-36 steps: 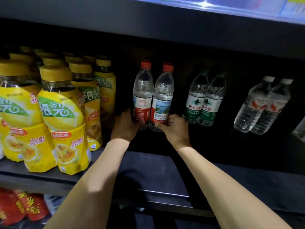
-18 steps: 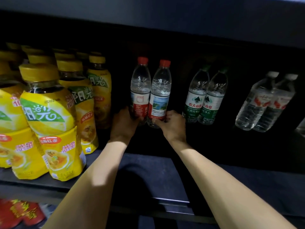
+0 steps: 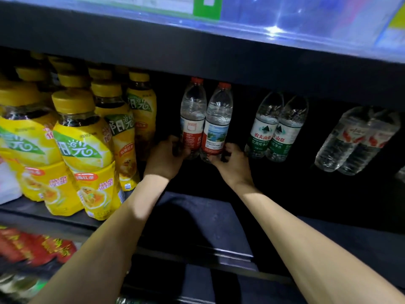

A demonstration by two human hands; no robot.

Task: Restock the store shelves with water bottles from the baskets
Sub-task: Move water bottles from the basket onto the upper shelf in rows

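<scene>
In the head view, two red-capped water bottles are seen upright and touching each other deep on the dark shelf [image 3: 197, 216], between the yellow tea bottles [image 3: 83, 150] and the green-labelled bottles [image 3: 276, 130]. The left red-capped bottle [image 3: 192, 119] is gripped low down by the left hand [image 3: 166, 157], fingers curled round its base; the right red-capped bottle [image 3: 218, 126] is held the same way by the right hand [image 3: 232, 165]. Against the last second, little has changed: the pair has kept its place beside its neighbours and both grips have been kept. The bottles are judged to be placed, with only release left before more are fetched.
</scene>
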